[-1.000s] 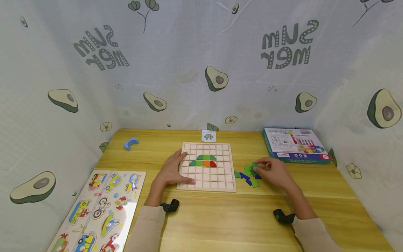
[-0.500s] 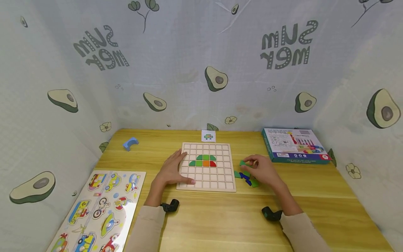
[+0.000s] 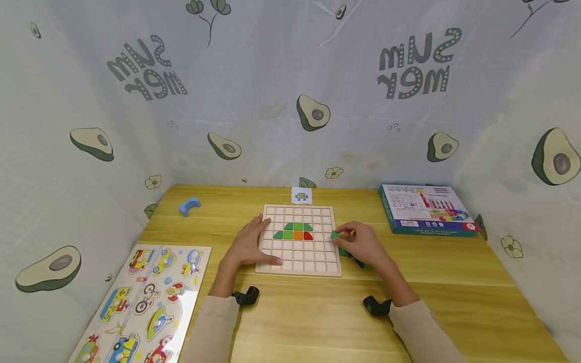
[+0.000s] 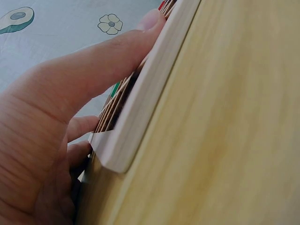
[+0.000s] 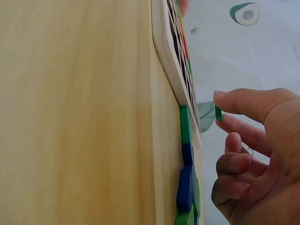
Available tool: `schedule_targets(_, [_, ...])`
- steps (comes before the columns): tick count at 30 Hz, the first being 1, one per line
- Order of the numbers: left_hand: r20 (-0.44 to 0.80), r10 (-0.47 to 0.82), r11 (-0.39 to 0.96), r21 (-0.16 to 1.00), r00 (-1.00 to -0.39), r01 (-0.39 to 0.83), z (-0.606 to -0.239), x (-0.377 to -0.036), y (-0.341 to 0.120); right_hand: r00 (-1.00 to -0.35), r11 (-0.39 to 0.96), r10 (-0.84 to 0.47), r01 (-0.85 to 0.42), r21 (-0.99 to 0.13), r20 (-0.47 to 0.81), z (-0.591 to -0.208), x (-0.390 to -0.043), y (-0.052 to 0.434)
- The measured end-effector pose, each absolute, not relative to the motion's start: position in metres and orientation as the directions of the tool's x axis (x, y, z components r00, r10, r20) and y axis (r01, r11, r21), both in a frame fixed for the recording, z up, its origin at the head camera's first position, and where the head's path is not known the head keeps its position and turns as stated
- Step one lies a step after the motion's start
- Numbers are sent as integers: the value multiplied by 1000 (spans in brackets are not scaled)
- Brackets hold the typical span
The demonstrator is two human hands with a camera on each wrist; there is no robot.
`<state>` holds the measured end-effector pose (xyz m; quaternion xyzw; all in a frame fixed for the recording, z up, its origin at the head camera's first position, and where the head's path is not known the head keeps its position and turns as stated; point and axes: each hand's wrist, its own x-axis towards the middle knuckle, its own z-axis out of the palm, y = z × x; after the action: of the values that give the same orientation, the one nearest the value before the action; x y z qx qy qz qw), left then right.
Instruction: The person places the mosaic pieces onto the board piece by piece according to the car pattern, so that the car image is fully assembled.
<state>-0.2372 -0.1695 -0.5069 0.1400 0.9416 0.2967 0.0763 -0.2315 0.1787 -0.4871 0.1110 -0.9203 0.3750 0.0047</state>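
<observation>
1. A small green piece (image 3: 336,234) is pinched between the thumb and forefinger of the right hand (image 3: 363,246); the remaining fingers are seen curled loosely below it in the right wrist view.
2. The pinched piece is held just above the right edge of the wooden grid board (image 3: 278,267), with the fingertips (image 5: 222,101) clear of the board surface.
3. Under and behind the right palm, loose green and blue pieces (image 5: 186,178) are lying on the table (image 3: 454,272), touching the board's right edge; most are hidden by the hand in the head view.
4. The left hand (image 3: 247,244) is laid on the board's left side, fingers straight and slightly spread, thumb (image 4: 117,61) pressed along the near left corner. Nothing is gripped by it.
5. Between the two sets of fingers, a partial figure (image 3: 293,232) is seated in the grid cells: green pieces in an arch, one orange and one red piece in the lower row.
6. Beyond the fingertips of both hands, a small pattern card (image 3: 301,195) is lying at the far edge of the board.
7. Well to the right of the right hand, a printed box (image 3: 426,209) is noted.
8. Well to the left of the left hand, a vehicle puzzle board (image 3: 145,302) and a blue arch block (image 3: 189,206) are noted.
</observation>
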Motion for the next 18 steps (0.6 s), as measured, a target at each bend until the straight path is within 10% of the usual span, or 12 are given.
schedule_targets(18, [-53,314,787,573,-948,229,-509,-239,-170,-976,666,-218,-168,-727,26,-485,-240,142])
